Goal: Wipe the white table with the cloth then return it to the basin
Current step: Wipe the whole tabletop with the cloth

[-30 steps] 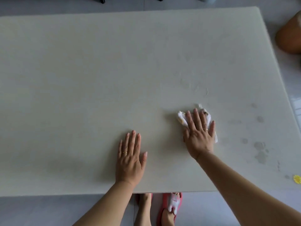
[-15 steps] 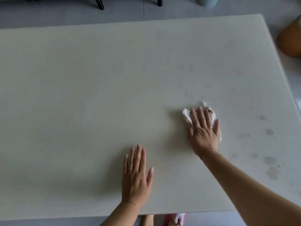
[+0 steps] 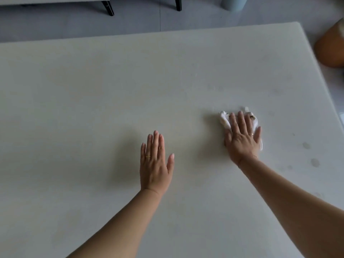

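Note:
The white table (image 3: 93,108) fills most of the head view. A small white cloth (image 3: 224,120) with a faint pattern lies bunched on it right of centre. My right hand (image 3: 242,138) presses flat on top of the cloth, fingers spread over it, so most of the cloth is hidden. My left hand (image 3: 155,164) lies flat on the bare tabletop near the middle, fingers straight, holding nothing. A few damp spots (image 3: 314,162) mark the table to the right of the cloth. No basin is recognisable in view.
An orange-brown rounded object (image 3: 329,47) sits on the floor past the table's right edge. Dark chair legs (image 3: 108,7) and a pale blue container (image 3: 234,3) stand on the grey floor beyond the far edge.
Both hands have slid away from the near edge toward the table's middle, the right one carrying the cloth along. The view has tilted up; the feet below the table are gone.

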A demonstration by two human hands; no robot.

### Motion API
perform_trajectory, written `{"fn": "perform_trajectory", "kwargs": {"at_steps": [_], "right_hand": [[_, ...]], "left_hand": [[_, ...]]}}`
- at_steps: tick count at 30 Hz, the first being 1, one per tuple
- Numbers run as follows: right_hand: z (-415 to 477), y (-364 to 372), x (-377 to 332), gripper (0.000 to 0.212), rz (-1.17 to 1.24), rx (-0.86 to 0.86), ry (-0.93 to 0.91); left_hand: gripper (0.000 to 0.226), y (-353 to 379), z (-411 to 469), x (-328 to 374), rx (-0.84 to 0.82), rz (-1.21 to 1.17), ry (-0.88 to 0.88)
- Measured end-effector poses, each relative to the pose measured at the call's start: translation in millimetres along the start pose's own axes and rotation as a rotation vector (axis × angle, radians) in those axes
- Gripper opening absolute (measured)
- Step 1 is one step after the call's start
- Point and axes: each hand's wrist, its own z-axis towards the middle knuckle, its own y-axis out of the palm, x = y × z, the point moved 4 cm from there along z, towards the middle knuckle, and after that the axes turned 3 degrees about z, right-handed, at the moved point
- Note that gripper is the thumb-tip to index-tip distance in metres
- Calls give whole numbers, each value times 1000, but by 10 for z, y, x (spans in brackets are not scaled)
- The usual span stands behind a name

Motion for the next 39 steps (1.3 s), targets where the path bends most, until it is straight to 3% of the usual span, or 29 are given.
{"fn": "perform_trajectory", "kwargs": {"at_steps": [2, 3, 6, 8, 10, 12, 14, 16, 18, 20, 22, 25, 27, 30, 32, 34, 36, 39], "right_hand": [[-29, 48, -222, 61, 70, 21, 142], [-93, 109, -423, 62, 87, 22, 110], [-388, 309, -1066, 60, 12, -30, -311], [-376, 325, -1098, 57, -50, -79, -556], [-190, 242, -909, 56, -115, -78, -678], [52, 148, -667, 57, -115, -52, -561], [254, 86, -516, 58, -56, -16, -281], [326, 106, -582, 59, 17, 33, 1], [279, 161, -841, 64, 79, 43, 153], [138, 275, -1228, 65, 92, 20, 18], [-79, 376, -1560, 61, 29, -51, -311], [12, 306, -1419, 55, -59, -86, -654], [296, 185, -1066, 52, -63, -25, -557], [682, 15, -546, 53, -1, 21, -127], [768, 8, -532, 56, 39, 41, 99], [740, 40, -783, 61, 93, 53, 206], [629, 157, -1191, 62, 108, 48, 78], [397, 293, -1651, 62, 30, -28, -354]], "left_hand": [[62, 14, 115, 9, 10, -6, -16], [62, 24, 159, 22, 13, -7, -25], [61, 69, 234, 60, 3, 13, -31], [60, 112, 241, 47, -16, 24, -22], [61, 155, 221, 4, -39, 29, -19], [63, 179, 213, -19, -49, 38, -21], [64, 193, 208, -17, -54, 44, -27], [65, 201, 207, -9, -61, 44, -32], [66, 205, 209, -11, -75, 40, -42], [65, 198, 206, -7, -86, 41, -37], [62, 186, 201, 10, -86, 55, -6], [63, 175, 204, -2, -97, 30, -17], [65, 170, 214, -8, -103, 10, -34], [65, 179, 207, -5, -118, 6, -32], [66, 182, 211, -1, -125, 9, -33], [66, 193, 211, 0, -134, 4, -37], [66, 197, 212, 1, -135, -2, -37], [65, 201, 206, 1, -134, 0, -38]]}}
